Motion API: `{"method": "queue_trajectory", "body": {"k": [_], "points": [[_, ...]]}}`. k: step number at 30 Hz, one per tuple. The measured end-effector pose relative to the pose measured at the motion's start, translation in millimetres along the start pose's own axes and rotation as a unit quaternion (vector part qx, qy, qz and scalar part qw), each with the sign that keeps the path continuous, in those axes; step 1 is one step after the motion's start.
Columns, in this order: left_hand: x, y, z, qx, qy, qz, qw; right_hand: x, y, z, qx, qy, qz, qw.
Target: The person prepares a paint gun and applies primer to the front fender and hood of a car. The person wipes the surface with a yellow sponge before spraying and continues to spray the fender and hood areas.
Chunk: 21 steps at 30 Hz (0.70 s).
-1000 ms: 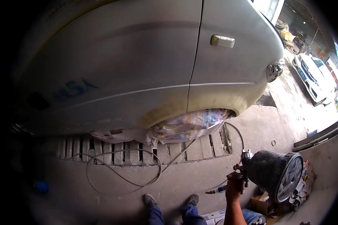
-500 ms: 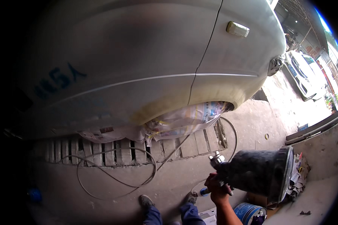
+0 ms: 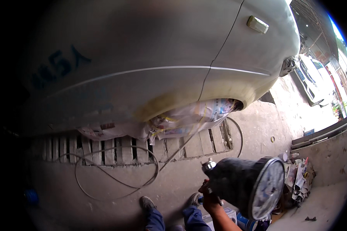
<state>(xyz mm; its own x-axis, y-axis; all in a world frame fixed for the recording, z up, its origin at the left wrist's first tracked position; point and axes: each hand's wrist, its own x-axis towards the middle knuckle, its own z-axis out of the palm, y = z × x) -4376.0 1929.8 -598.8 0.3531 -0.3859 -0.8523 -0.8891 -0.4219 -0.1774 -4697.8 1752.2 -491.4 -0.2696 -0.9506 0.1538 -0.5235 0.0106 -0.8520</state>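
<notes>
My right hand [image 3: 211, 198] is wrapped round the grip of a paint spray gun [image 3: 237, 183]. The gun has a large dark cup and a silver nozzle [image 3: 209, 164], which points left towards the vehicle's lower side. Above and ahead stands a silver-grey vehicle body [image 3: 158, 46], its paint patchy. A yellowish patch [image 3: 162, 106] runs along the wheel arch. Sheets of printed paper and film [image 3: 192, 119] cover the wheel. The gun is apart from the body. My left hand does not show.
A hose [image 3: 158, 169] loops over the floor and a slatted drain grate [image 3: 115, 152]. Crumpled paper [image 3: 298, 177] lies by the wall at right, near a blue can [image 3: 245, 222]. A blue object [image 3: 31, 196] sits at far left. A white car [image 3: 314, 81] stands outside.
My right hand and the spray gun have moved left and a little lower. The gun has turned, so the cup's round end shows more. The view has shifted slightly.
</notes>
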Motion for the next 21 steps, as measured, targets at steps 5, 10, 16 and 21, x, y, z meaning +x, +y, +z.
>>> {"method": "queue_trajectory", "body": {"k": [5,10,16,21], "points": [[5,-3,3,-0.003,-0.002,0.006,1.000,-6,-9,20,-0.188,-0.169,-0.125,0.959],[5,-13,8,-0.024,-0.003,-0.005,1.000,1,-21,-4,-0.359,-0.102,-0.122,0.920],[9,-23,19,-0.038,-0.008,0.001,0.999,26,-39,-37,-0.075,0.237,0.077,0.966],[8,-33,15,-0.092,-0.026,-0.009,0.995,38,-62,-6,-0.024,0.233,0.105,0.966]]}}
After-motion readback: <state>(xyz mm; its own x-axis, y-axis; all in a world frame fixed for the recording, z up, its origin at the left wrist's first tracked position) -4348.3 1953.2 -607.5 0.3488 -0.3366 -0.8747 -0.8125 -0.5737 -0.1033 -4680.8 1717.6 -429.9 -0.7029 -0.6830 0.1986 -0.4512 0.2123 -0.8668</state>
